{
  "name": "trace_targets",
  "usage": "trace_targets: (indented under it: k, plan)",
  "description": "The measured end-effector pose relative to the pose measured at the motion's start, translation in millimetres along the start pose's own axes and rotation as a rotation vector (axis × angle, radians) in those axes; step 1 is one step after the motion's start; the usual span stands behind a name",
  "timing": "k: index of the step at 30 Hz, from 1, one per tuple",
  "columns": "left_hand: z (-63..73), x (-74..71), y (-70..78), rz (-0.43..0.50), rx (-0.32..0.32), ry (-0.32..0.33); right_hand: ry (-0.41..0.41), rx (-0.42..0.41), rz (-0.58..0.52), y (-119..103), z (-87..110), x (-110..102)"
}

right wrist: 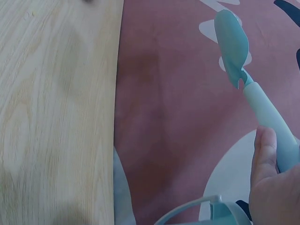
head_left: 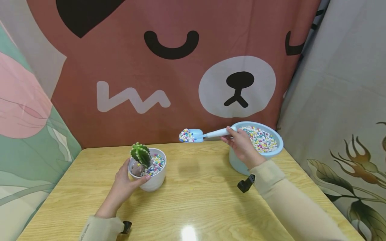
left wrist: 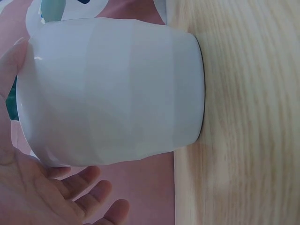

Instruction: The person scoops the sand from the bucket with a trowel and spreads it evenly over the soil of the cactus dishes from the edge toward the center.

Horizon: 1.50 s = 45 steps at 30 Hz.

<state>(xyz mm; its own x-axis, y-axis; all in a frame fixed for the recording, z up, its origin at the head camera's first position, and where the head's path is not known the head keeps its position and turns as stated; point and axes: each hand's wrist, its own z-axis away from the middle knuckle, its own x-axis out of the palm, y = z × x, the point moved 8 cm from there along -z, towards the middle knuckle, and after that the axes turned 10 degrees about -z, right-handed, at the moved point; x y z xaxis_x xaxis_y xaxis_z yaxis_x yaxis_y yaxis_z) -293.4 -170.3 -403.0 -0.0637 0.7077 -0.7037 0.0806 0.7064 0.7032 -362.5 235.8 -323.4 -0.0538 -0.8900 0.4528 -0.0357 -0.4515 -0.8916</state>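
A white flowerpot (head_left: 155,184) stands upright on the left part of the table, holding a green cactus (head_left: 140,154) and colourful pebbles (head_left: 157,164). My left hand (head_left: 123,185) grips it at the rim, thumb on the near side and fingers round the left side. Up in the air, my right hand (head_left: 243,149) holds a small light-blue shovel (head_left: 218,133) by its handle. Multicoloured pebbles (head_left: 185,136) heap its blade, which points left. In the right wrist view only the underside of the shovel (right wrist: 233,44) shows. Below the right hand is a light-blue bucket (head_left: 236,162) of similar pebbles.
Everything stands on a wooden table (head_left: 193,201). Right behind its back edge hangs a brown curtain (head_left: 181,83) with a bear face. Patterned curtains flank the left and right sides. Between pot and bucket lies bare tabletop.
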Motion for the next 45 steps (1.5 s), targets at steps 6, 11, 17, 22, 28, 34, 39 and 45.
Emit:
trace_targets:
  k: [6, 11, 17, 22, 28, 34, 39, 45]
  plan:
    - [-0.1, 1.2, -0.2, 0.006, -0.004, -0.007, -0.004, 0.012, 0.011, 7.2, 0.1, 5.9]
    - [1.2, 2.2, -0.4, 0.008, -0.013, -0.013, -0.019, 0.028, 0.03, 13.0, 0.7, 10.0]
    - [0.9, 2.9, -0.3, 0.004, -0.01, -0.012, -0.009, 0.029, 0.049, 19.1, 0.1, 12.0]
    - [0.4, 1.9, 1.1, 0.0, -0.007, -0.009, -0.024, 0.032, 0.05, 22.4, -1.8, 17.6]
    - [0.1, 0.3, 2.8, 0.003, -0.002, -0.005, -0.037, 0.035, 0.029, 27.1, -1.9, 25.3]
    - [-0.4, 0.8, 2.9, 0.013, 0.002, -0.003, -0.049, 0.029, 0.032, 31.9, -3.0, 31.4]
    - [-0.3, 1.2, 1.6, 0.025, 0.007, 0.006, -0.065, 0.034, 0.05, 36.3, -3.3, 36.1]
    - [0.9, 1.9, -0.9, 0.032, -0.016, -0.01, -0.061, 0.043, 0.028, 40.6, -2.9, 39.6]
